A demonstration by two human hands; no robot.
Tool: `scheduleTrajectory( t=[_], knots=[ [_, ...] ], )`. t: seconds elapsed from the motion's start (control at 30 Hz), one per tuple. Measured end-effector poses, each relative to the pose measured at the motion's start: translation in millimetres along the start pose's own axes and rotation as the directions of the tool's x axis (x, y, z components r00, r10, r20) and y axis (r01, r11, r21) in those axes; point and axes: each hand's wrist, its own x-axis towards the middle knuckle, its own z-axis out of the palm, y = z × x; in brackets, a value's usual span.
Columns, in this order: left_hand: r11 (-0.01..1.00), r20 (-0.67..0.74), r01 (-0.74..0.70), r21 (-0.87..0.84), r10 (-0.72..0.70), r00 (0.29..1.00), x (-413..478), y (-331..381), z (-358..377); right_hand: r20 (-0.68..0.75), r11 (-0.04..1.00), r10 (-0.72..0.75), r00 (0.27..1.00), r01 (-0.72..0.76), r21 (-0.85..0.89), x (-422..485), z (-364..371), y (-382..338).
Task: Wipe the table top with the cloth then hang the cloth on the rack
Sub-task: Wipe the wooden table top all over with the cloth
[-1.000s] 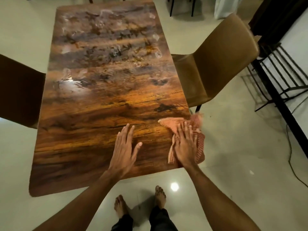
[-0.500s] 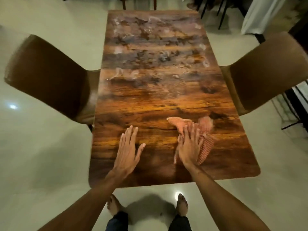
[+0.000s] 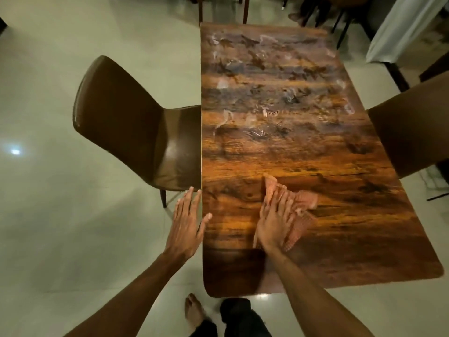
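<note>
We saw 1 long table (image 3: pixel 315 154) with round corners. Its top was shiny brown wood with dark, wavy grain. Pale, cloudy smears lay over the half toward 12 o'clock.

1 cloth (image 3: pixel 305 200) lay on the table top, at about 6 o'clock from the table's middle. It was pink-orange, soft and crumpled, with a tiny checked weave. The right hand (image 3: pixel 274 222) pressed flat on top of it, fingers straight and close together, gripping nothing. Cloth poked out past the fingertips at 12 o'clock and past the hand at 3 o'clock. The part under the palm was hidden.

The left hand (image 3: pixel 185 227) was at the table's 9 o'clock edge, wide open with straight fingers, holding nothing. Only its thumb reached over the wood. We could not tell if it touched the table.

2 chairs stood at the table. The left chair (image 3: pixel 121 117) at 9 o'clock was smooth, shiny brown, like leather, with a curved back, and its seat went partly under the table. The right chair (image 3: pixel 413 132) at 3 o'clock was cut off by the picture's side, so we saw only its back.

The floor (image 3: pixel 60 215) was pale, glossy tile. At 6 o'clock we saw 1 bare foot (image 3: pixel 193 310) and 1 dark trouser leg (image 3: pixel 240 314). At 12 o'clock there were thin dark legs (image 3: pixel 245 10), too blurry to count. At 1 o'clock hung a white sheet (image 3: pixel 401 27), cut off at the top.
</note>
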Motion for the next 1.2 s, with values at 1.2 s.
scheduleTrajectory(
  t=[1.2],
  knots=[
    [0.881, 0.288, -0.472, -0.010, 0.455, 0.843, 371, -56, -48, 0.103, 0.979, -0.202, 0.974, 0.200, 0.031, 201, 46, -221]
  ],
)
